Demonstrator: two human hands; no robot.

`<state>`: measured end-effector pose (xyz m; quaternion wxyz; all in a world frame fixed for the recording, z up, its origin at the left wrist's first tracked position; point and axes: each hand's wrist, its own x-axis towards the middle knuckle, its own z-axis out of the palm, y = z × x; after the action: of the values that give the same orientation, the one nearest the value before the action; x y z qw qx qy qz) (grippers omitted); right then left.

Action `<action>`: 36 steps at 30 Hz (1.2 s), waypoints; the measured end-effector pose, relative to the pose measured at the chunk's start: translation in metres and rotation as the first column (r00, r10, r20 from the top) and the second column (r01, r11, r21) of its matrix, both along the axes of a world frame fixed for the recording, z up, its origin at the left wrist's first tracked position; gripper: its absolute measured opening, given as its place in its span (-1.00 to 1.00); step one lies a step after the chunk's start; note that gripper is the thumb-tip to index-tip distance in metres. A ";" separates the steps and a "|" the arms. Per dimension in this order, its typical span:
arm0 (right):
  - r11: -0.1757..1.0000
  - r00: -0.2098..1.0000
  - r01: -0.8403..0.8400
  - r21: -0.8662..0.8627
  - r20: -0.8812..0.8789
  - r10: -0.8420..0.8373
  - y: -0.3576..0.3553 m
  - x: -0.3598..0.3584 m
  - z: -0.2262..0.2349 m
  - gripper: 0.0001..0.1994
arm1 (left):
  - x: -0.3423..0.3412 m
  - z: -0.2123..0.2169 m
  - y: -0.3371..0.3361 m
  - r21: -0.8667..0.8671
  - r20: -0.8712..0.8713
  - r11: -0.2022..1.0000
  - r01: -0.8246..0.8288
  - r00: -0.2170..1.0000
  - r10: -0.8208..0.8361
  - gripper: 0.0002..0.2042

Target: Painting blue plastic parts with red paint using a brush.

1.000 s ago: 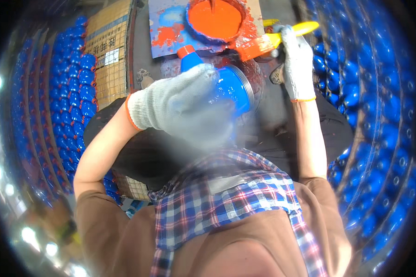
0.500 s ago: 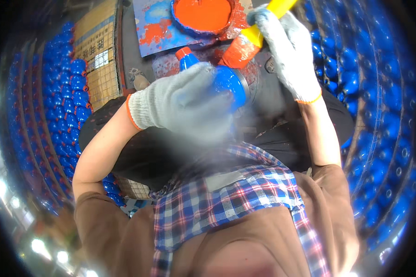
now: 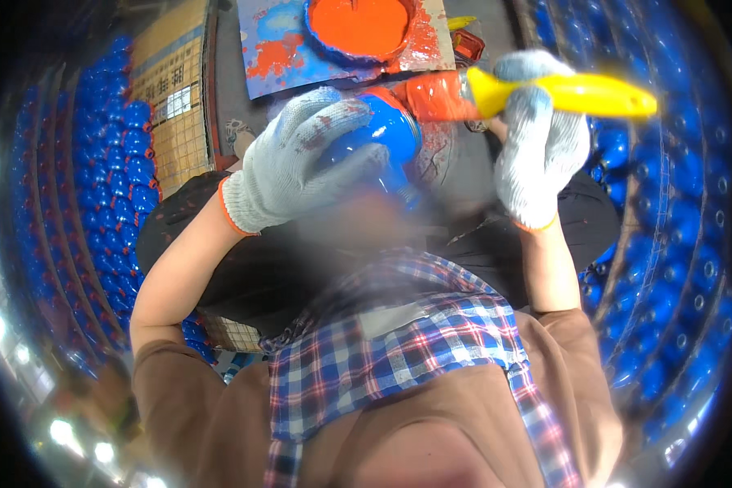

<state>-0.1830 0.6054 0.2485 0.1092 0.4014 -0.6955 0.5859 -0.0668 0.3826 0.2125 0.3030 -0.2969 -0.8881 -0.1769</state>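
My left hand, in a pale glove smudged with paint, is closed around a blue pipe fitting in front of my lap. The fitting has rounded blue arms, and orange-red paint shows on its far end. In my gloved right hand is a paintbrush, gripped by its yellow handle, which points right. Its bristles, thick with orange-red paint, lie level and reach left to the fitting's painted end, apparently touching it. The fitting's near part is blurred, and my left fingers hide some of it.
Beyond my hands, a round tub of orange-red paint stands on a paint-splashed sheet. A small red object lies beside the sheet. Rows of blue fittings with red ends are stacked at left, by a cardboard box; more blue fittings fill the right.
The brush has swung from slanting up by the tub to lying level, its bristles now at the fitting. My left hand has turned the fitting, bringing its orange-red end toward the brush.
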 end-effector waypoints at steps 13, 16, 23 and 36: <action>0.996 0.996 -0.059 -0.062 0.069 0.063 -0.010 0.000 -0.002 -0.87 | -0.012 0.000 -0.006 0.142 -0.054 0.989 -0.046 0.997 0.054 -0.45; 0.999 0.999 0.000 -0.048 -0.033 -0.002 -0.011 0.008 -0.004 -0.88 | -0.009 0.004 -0.008 0.308 0.079 0.946 -0.101 0.994 0.081 -0.24; 0.994 0.943 0.083 0.068 -0.328 -0.056 -0.007 0.025 -0.019 -0.80 | 0.000 0.006 0.009 0.587 0.567 0.555 -0.590 0.788 0.238 -0.25; 0.960 0.898 -0.006 0.280 -0.421 0.129 -0.007 0.023 -0.024 -0.68 | -0.019 0.002 0.008 0.645 0.230 -0.508 -0.571 0.779 -0.584 -0.60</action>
<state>-0.1596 0.5985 0.2240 0.1850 0.5571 -0.7127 0.3841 -0.0857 0.3904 0.2144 0.0724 0.2049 -0.2715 -0.9376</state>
